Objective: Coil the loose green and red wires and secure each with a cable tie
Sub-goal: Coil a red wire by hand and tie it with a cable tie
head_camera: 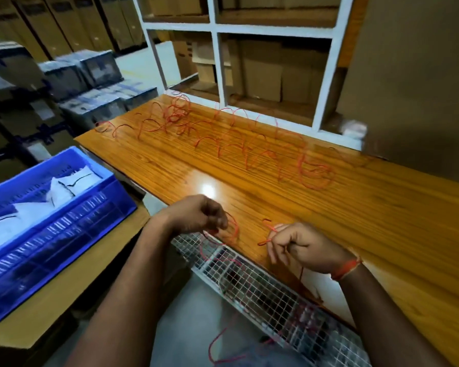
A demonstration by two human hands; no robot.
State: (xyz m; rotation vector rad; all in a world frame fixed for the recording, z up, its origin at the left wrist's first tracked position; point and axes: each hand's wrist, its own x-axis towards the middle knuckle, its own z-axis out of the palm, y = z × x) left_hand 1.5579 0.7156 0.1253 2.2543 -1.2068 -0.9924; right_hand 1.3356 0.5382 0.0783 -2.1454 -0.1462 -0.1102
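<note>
A long red wire (316, 173) sprawls in loose loops across the wooden table (382, 221), from the far left corner toward the middle right. At the table's near edge my left hand (196, 215) pinches a small loop of the red wire with curled fingers. My right hand (302, 250), about a hand's width to the right, grips another stretch of the same wire in a fist. A slack length of red wire (223, 350) hangs over the table edge down to the floor. No green wire or cable tie shows clearly.
A blue plastic crate (64, 215) with white bags inside sits on a lower surface at the left. A white wire-mesh tray (263, 292) runs below the table's near edge. White-framed shelves (215, 62) with cardboard boxes stand behind the table.
</note>
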